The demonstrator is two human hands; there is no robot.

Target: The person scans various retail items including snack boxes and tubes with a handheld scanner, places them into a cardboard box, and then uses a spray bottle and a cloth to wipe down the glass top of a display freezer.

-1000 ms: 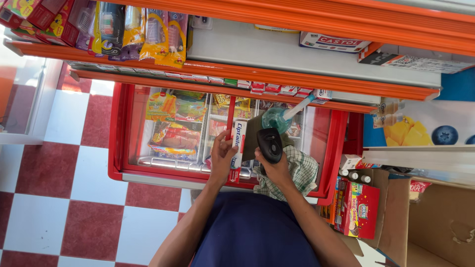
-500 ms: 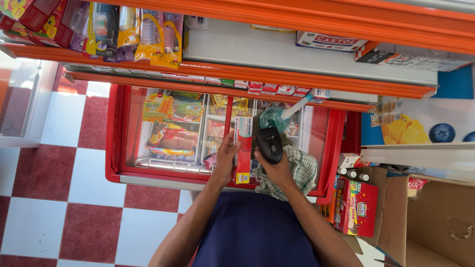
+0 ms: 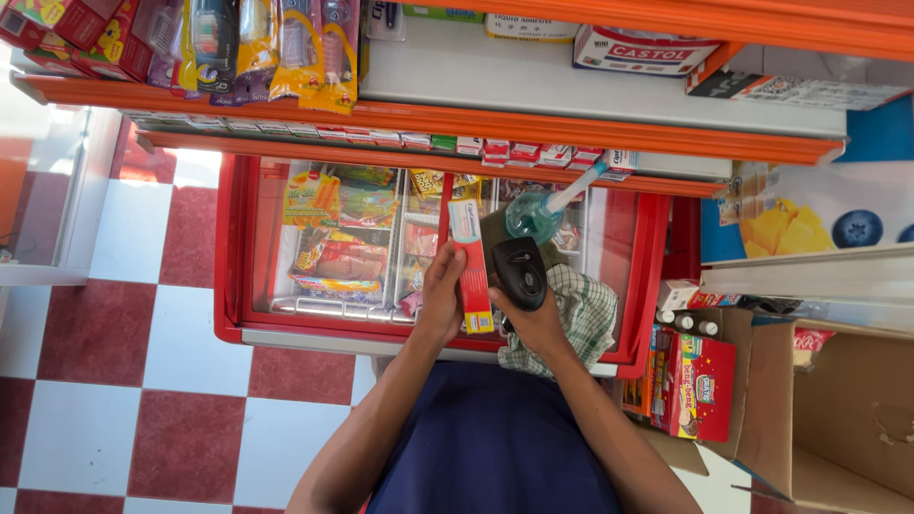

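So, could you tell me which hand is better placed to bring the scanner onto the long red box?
The right hand: it already grips the black scanner, right beside the long red box. The left hand is occupied holding that box up.

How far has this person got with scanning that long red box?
Done: the long red box is picked up in the left hand, and the black handheld scanner is gripped in the right hand. In hand: scanner and box sit side by side above the glass-topped freezer. Whether it has read the box cannot be told. Left, seemingly: putting the box down.
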